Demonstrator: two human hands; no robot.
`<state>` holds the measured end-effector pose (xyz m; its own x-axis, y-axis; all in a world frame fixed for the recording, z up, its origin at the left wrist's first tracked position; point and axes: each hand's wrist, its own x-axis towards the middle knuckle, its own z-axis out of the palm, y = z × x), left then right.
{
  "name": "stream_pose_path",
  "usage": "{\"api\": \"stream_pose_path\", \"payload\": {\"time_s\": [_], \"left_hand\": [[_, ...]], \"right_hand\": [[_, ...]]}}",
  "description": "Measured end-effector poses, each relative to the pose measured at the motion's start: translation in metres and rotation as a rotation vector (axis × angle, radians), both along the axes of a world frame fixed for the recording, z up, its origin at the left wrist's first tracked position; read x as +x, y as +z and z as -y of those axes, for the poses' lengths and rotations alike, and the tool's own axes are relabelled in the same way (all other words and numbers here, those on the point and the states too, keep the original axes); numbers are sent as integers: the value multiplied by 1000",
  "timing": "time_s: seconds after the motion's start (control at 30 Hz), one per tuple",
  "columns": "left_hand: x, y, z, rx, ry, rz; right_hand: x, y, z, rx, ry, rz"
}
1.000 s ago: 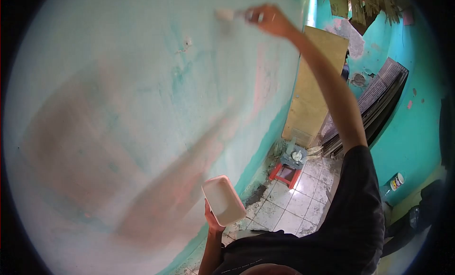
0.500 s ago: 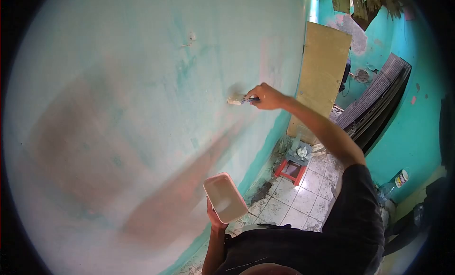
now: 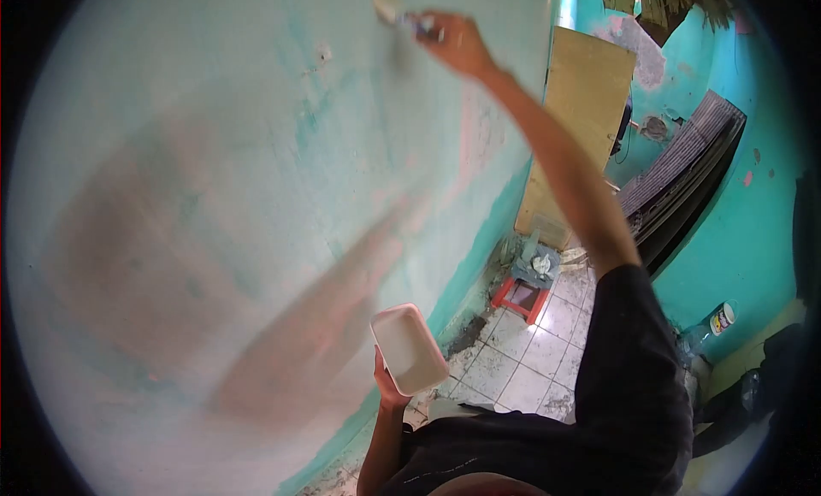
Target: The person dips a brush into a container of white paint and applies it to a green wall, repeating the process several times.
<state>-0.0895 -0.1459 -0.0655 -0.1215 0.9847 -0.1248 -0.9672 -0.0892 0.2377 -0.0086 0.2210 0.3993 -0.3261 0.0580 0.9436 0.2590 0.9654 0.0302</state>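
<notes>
My right hand (image 3: 460, 44) is raised high against the wall, its fingers closed around the handle of a paintbrush (image 3: 387, 10). The pale bristles point up and left; motion blur hides whether they touch the wall (image 3: 256, 154), which has whitish paint over turquoise with pinkish patches. Lower down, my left hand (image 3: 390, 388) grips a pinkish rectangular plastic tub (image 3: 434, 349) from its left side and underneath. A pale, whitish content shows inside the tub, held in front of my body near the wall.
A red stool (image 3: 537, 304) with a grey top and items on it stands on the tiled floor (image 3: 522, 365). Behind it are a yellowish board (image 3: 586, 103) and leaning corrugated sheets (image 3: 684, 162). A labelled white container (image 3: 723, 316) sits by the right turquoise wall (image 3: 727, 248).
My right hand has moved up and slightly left along the wall with the paintbrush. The left hand and tub stay nearly in place, while the view has shifted slightly.
</notes>
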Motion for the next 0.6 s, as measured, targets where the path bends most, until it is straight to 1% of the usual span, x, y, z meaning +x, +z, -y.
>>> {"api": "stream_pose_path", "payload": {"time_s": [0.03,0.07,0.1,0.13,0.17,0.2,0.23,0.27,0.3,0.33,0.37,0.4,0.43,0.47,0.5,0.53,0.57,0.6], "left_hand": [[1,-6,1,-10,60,-15],[-1,-11,3,-16,121,-33],[-1,-14,4,-21,122,-28],[1,-15,6,21,136,5],[1,-16,8,63,152,35],[0,-16,11,51,155,39],[-2,-15,12,93,132,7],[-1,-15,11,140,105,-23],[1,-16,14,132,101,-23],[0,-16,13,103,112,-2],[-3,-15,4,84,124,22],[-4,-13,-1,86,125,24],[-4,-11,-2,51,92,23],[-2,-10,-2,18,61,21],[-2,-15,-8,21,67,28],[-2,-27,-11,79,56,120],[0,-33,-13,137,47,211],[0,-39,-15,137,60,211]], "right_hand": [[-6,-54,-3,29,29,-50],[-3,-108,9,-160,-9,-21],[1,-158,29,-304,36,15],[3,-213,36,-356,41,21],[12,-255,54,-460,83,66],[20,-308,46,-647,125,195],[30,-337,46,-502,103,402],[42,-351,31,-508,100,406],[48,-344,27,-495,53,624],[45,-320,27,-471,8,839],[38,-282,15,-507,-64,739],[37,-228,7,-455,54,602],[37,-166,15,-451,4,560],[42,-115,23,-382,57,433],[41,-79,20,-320,14,306],[42,-55,28,-368,10,141],[42,-46,33,-362,6,79],[38,-44,37,-353,5,13]]}}
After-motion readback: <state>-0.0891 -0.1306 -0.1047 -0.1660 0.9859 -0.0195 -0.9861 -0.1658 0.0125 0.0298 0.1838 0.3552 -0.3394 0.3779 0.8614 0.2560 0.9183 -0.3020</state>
